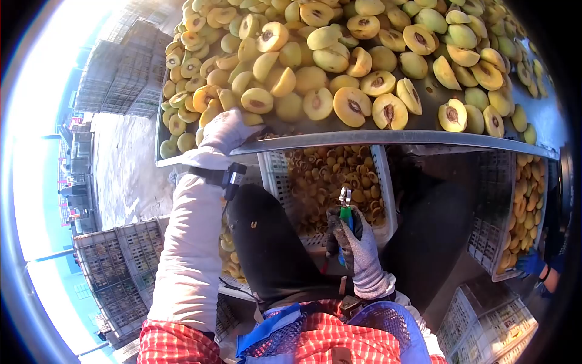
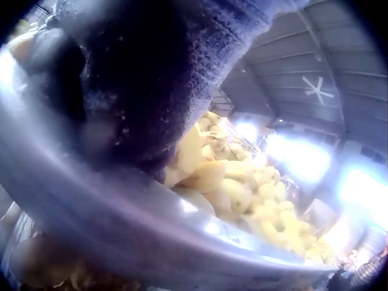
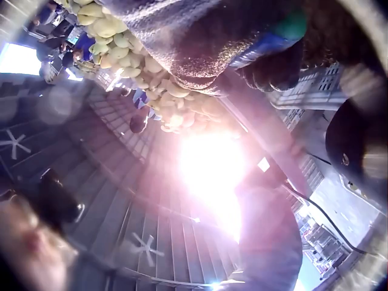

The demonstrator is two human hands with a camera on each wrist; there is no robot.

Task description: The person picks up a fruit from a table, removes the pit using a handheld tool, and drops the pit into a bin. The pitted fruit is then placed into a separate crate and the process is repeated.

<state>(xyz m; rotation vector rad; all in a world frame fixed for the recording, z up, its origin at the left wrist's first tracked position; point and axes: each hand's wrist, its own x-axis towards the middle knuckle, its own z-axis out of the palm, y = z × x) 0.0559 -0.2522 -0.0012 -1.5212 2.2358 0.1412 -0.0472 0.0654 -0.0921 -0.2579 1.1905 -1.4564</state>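
- A big shed with a ribbed roof and ceiling fans; stacked plastic crates (image 1: pixel 124 73) stand outside in hard sunlight, beyond a steel sorting table (image 1: pixel 388 138) heaped with halved yellow peaches (image 1: pixel 339 67).
- The left hand (image 1: pixel 225 129), gloved, reaches up and over the table's near edge at its left corner. Its fingers lie among the nearest peach halves; whether they curl round one cannot be told, since the left wrist view shows only dark glove against pale fruit.
- The right hand (image 1: pixel 354 239), well below the table edge above the lap, grips a green-handled pitting tool (image 1: pixel 345 203), metal tip pointing up towards the fruit.
- The fruit lies up and forward of both hands; the left is far nearer.
- Under the table a white crate (image 1: pixel 384 182) holds pits and scraps.
- The right wrist view is flare and glove.
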